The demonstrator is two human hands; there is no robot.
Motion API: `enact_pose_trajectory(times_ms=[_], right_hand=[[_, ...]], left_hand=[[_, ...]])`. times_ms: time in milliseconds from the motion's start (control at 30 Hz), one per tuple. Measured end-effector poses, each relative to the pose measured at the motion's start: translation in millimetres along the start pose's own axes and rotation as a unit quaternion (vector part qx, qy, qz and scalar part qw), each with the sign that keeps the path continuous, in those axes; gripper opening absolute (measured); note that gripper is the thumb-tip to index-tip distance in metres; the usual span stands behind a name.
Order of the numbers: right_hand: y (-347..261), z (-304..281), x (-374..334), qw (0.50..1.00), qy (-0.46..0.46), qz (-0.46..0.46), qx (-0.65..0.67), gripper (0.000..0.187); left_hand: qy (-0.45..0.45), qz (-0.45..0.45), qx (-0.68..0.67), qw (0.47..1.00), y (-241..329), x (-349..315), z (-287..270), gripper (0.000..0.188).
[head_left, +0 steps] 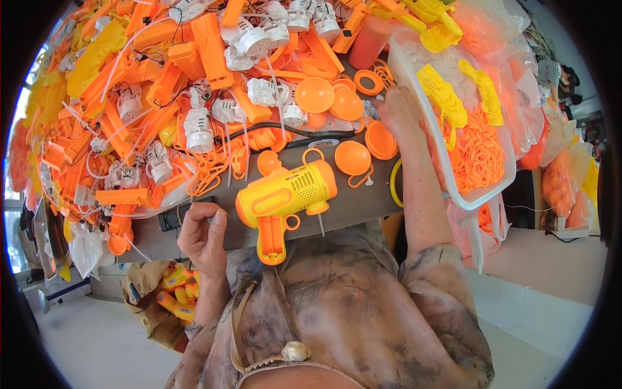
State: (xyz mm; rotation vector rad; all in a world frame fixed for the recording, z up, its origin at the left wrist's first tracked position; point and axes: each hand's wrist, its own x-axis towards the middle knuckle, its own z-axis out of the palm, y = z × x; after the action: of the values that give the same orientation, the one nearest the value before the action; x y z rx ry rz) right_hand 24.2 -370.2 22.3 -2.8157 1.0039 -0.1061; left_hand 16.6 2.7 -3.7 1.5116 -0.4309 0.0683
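A yellow and orange toy bubble gun (285, 194) lies on its side at the table's front edge. Its orange handle points toward me, and the hollow inside the grip shows. Just left of the handle is my left hand (204, 235), apart from the toy, with its fingers curled in and nothing visible in them. My right hand (396, 110) reaches forward among small orange parts beside the clear plastic bin (424, 123). Its fingertips are partly hidden, so what they touch is unclear. Round orange caps (353, 157) lie near that hand.
Orange housings (210, 52) and white motor units (197, 129) with wires heap over the left and back. The bin holds orange rings (479, 155) and yellow shells (444, 97). A dark screwdriver-like tool (322, 142) lies mid-table. Below left stands a bag (152, 295) of yellow toys.
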Motion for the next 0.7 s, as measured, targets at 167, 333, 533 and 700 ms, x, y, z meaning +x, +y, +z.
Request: enact_pose_trajectory(times_ms=[167,333,533,700], right_hand=[[-4,-4,3,0.999,-0.042,0.011,-0.033,0.034],[2,7,5,0.999,0.012,-0.021,-0.047,0.019],[9,9,7,0.996,0.031,-0.070,-0.047,0.017],[5,-1,5,0.999,-0.014,-0.042,-0.029,0.028]], left_hand=[[-0.006,-0.008,-0.004,1.000,1,1,3,0.007],[-0.010,-0.002,-0.004,1.000,-1,2,3,0.007],[-0.009,-0.006,-0.003,1.000,4,3,3,0.007],[-0.003,-0.004,0.018,1.000,1,3,1,0.007]])
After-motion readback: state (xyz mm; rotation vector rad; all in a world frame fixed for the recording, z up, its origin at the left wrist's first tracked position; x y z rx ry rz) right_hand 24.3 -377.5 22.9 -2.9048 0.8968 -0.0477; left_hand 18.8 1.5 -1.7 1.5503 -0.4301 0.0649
